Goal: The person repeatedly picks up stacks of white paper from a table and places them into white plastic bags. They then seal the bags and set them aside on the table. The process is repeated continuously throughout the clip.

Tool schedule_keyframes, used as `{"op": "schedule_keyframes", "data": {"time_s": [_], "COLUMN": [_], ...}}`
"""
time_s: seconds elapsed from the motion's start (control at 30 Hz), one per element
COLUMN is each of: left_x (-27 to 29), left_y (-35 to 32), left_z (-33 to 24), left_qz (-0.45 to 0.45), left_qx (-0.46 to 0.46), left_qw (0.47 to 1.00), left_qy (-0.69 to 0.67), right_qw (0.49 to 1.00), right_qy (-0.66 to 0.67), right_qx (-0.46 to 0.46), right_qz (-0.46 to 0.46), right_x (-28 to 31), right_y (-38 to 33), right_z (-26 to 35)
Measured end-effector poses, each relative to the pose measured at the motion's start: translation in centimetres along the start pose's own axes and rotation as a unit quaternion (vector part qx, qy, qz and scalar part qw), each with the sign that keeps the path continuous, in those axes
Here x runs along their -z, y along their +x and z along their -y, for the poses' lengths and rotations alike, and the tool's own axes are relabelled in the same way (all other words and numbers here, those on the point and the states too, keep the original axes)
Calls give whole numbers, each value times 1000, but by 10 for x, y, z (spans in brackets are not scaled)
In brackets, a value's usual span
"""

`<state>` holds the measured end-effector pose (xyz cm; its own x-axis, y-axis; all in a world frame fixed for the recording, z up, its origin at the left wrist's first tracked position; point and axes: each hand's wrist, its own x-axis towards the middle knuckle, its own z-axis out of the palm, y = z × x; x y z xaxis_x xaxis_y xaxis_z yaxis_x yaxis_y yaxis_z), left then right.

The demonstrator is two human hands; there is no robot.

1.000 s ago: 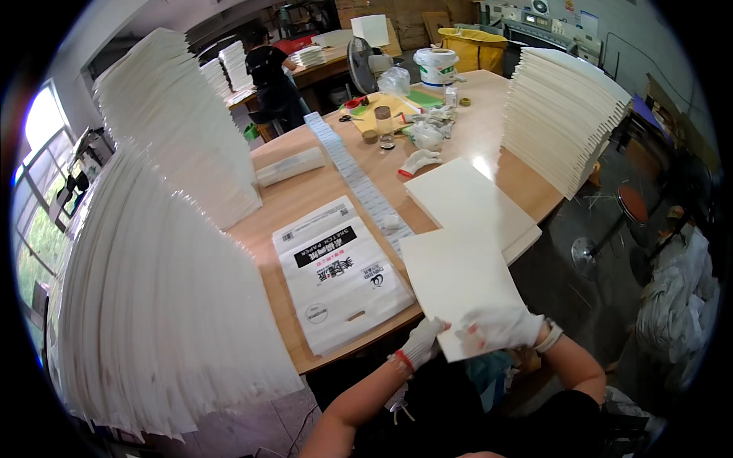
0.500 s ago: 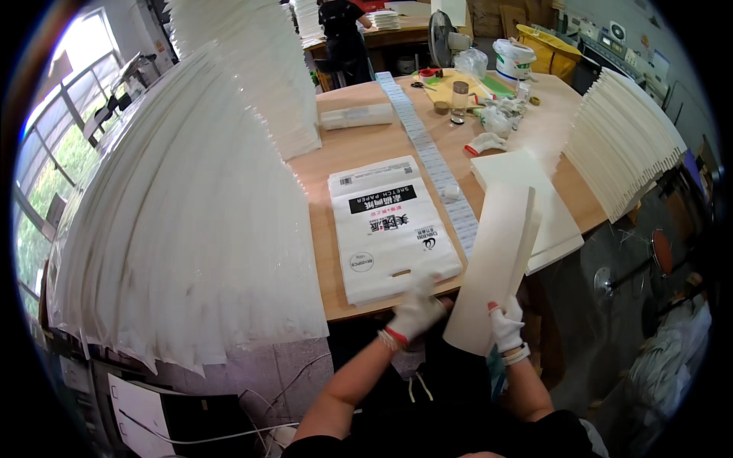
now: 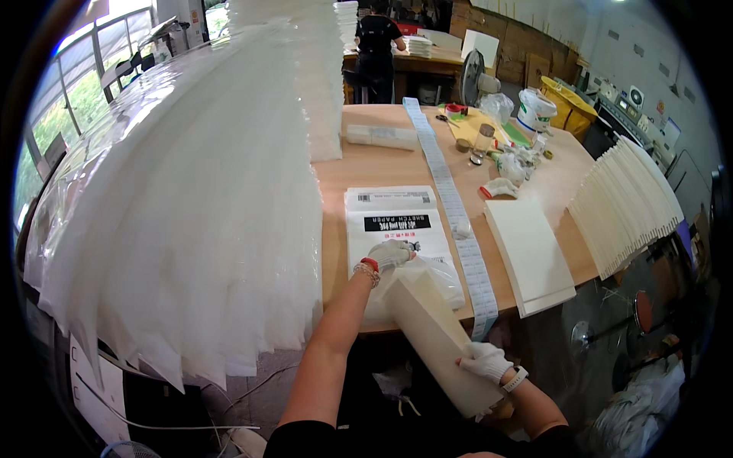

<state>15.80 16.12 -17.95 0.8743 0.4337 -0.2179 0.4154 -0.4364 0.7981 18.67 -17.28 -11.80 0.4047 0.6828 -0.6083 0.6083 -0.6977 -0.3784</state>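
My right hand (image 3: 485,361), in a white knit glove, grips the near right part of a curved stack of white paper (image 3: 439,343). The stack slants over the table's front edge. Its far end is at the lifted mouth of the top white printed plastic bag (image 3: 393,201), which lies on a pile of like bags. How deep the paper reaches inside is hard to see. My left hand (image 3: 388,255), also gloved, is closed on the bag's lifted film near the middle of the pile; its fingertips are partly hidden.
A flat paper stack (image 3: 534,248) lies at right, a fanned one (image 3: 626,206) beyond. Tall heaps of filled plastic bags (image 3: 191,206) crowd the left. A label strip (image 3: 450,198) runs down the table. Behind are a plastic roll (image 3: 382,137), glass jar (image 3: 482,143), bucket (image 3: 536,111) and a person (image 3: 376,49).
My left hand has moved forward onto the bag and lifted its film. My right hand has swung the paper stack leftward and tilted its far end to the bag. The view has shifted.
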Motion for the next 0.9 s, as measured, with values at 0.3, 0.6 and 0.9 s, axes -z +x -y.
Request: {"op": "schedule_keyframes", "data": {"time_s": [0.3,0.6,0.9], "left_x": [-14,-83,-135], "left_y": [-43,-120,-113], "left_z": [-101,18,10], "left_qz": [-145,-461,-336], "left_qx": [-166,-323,-107], "left_qw": [973,826,935], "left_qy": [74,-25,37], "right_qw": [984,856,841], "right_qy": [-73,-158,-121], "right_qx": [45,206,188], "right_qz": [-155,-447,-492], "right_x": [34,27,41], "right_y": [93,193,133], "right_z": [44,11,-30]}}
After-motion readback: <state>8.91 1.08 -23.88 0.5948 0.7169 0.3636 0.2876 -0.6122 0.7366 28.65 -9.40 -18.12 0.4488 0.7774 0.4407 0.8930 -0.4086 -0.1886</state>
